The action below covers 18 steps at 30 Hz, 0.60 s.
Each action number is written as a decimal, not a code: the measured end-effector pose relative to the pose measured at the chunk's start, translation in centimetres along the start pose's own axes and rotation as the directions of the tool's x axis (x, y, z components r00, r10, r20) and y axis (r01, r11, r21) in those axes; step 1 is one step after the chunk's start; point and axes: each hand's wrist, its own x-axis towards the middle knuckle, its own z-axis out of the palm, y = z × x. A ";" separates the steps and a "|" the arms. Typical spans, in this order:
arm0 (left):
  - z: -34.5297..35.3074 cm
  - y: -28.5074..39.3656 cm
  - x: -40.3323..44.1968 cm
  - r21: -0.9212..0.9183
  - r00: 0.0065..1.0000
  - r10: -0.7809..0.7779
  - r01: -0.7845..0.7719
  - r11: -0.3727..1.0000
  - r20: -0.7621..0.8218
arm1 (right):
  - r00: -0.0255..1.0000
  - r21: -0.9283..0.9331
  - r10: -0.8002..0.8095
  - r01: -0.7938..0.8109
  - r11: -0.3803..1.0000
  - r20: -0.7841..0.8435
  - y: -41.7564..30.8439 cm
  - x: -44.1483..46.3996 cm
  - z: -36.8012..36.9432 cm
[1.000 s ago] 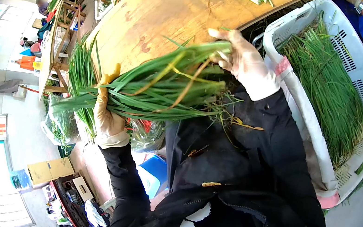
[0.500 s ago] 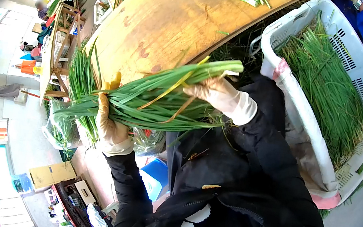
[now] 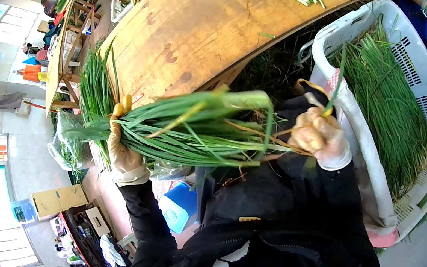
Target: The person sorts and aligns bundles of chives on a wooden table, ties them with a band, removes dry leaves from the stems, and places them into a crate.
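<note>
Bunch of long green leaves (image 3: 186,129) lay across the air before your dark clothing (image 3: 243,196), near the edge of the table (image 3: 185,30). Your left hand (image 3: 123,153) grasped it around the leafy end, and your right hand (image 3: 320,137) was clenched, a single green blade (image 3: 339,77) poking up from the fist. More leaves (image 3: 392,116) filled the white basket (image 3: 332,36) beside your right arm. Your clothing bore a small gold patch (image 3: 249,218), any lettering too small to read.
</note>
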 end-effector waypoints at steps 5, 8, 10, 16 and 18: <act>-2.5 3.4 -1.4 -0.040 0.998 0.009 -0.011 0.999 -0.062 | 0.999 -0.005 -0.031 0.031 1.000 0.020 -3.8 -2.7 -6.0; -3.2 3.0 -2.1 -0.031 0.997 0.003 -0.005 0.999 -0.083 | 0.991 -0.369 0.058 -0.099 0.924 -0.121 -0.3 -0.3 -3.5; -2.5 2.1 -2.3 -0.032 0.988 0.001 -0.006 0.999 -0.157 | 0.967 -0.407 0.254 -0.236 0.882 -0.010 0.7 2.4 -1.2; -0.2 0.6 -2.5 -0.071 0.991 -0.012 0.003 0.997 -0.131 | 0.975 -0.392 0.145 -0.200 0.898 -0.166 6.5 7.4 1.3; -0.5 1.0 -2.5 -0.087 0.999 -0.018 0.021 0.996 0.039 | 0.998 -0.335 -0.065 0.053 0.941 -0.023 7.9 7.7 -0.7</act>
